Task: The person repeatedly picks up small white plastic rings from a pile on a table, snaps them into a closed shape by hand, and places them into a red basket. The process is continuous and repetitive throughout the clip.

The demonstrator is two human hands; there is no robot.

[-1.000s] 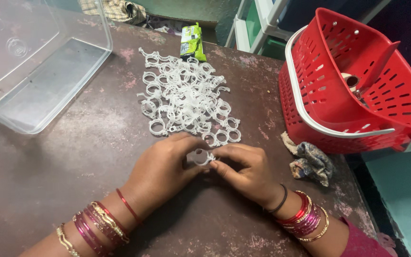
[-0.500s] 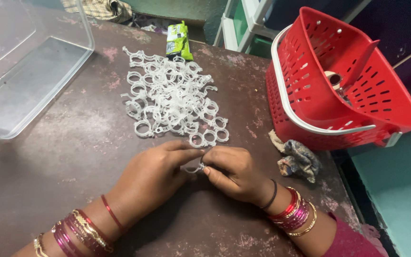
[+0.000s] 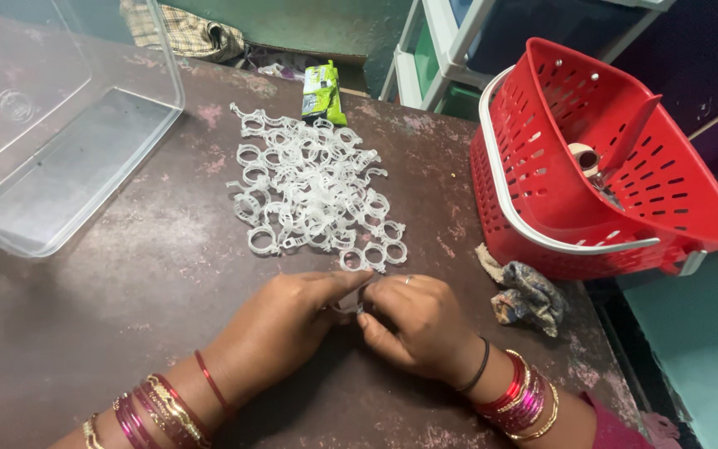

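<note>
My left hand (image 3: 280, 328) and my right hand (image 3: 413, 324) meet fingertip to fingertip on the dark table, both pinching one small clear plastic ring piece (image 3: 349, 304) that is mostly hidden by the fingers. Just beyond the hands lies a pile of several clear plastic ring clips (image 3: 313, 187) spread flat on the table. Both wrists wear coloured bangles.
An empty clear plastic box (image 3: 60, 141) stands at the far left. A red perforated basket (image 3: 600, 166) with a roll of tape inside sits at the right. A crumpled cloth (image 3: 525, 295) lies by the basket. A green packet (image 3: 322, 91) lies beyond the pile.
The hands stay together on the small clear piece, fingers shifting slightly around it. The view has moved a little; the pile, box and basket stay put.
</note>
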